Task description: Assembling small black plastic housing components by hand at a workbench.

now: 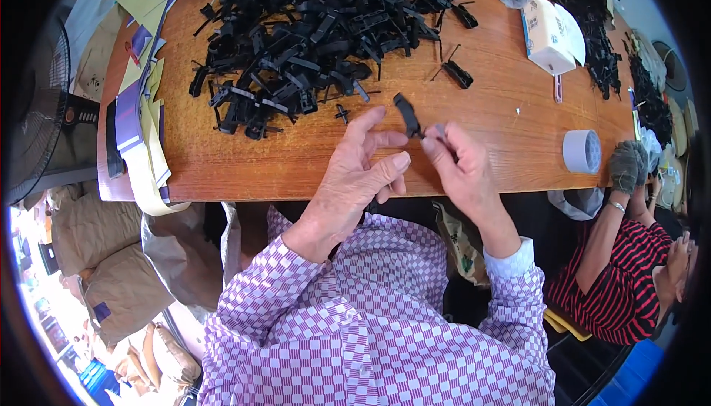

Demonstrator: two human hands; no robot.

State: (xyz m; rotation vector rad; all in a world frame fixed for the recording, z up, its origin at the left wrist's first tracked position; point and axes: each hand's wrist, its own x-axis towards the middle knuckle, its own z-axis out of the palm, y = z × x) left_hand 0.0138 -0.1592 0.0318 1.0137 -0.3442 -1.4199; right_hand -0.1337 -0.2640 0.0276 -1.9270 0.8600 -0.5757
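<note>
While the left hand (357, 172) hovers above the near edge of the table (252, 172), palm turned inward, grip spread, a black part (406, 115) beside it slants toward the far edge. The right hand (466, 170), angled inward, pinches that part's near end.
</note>
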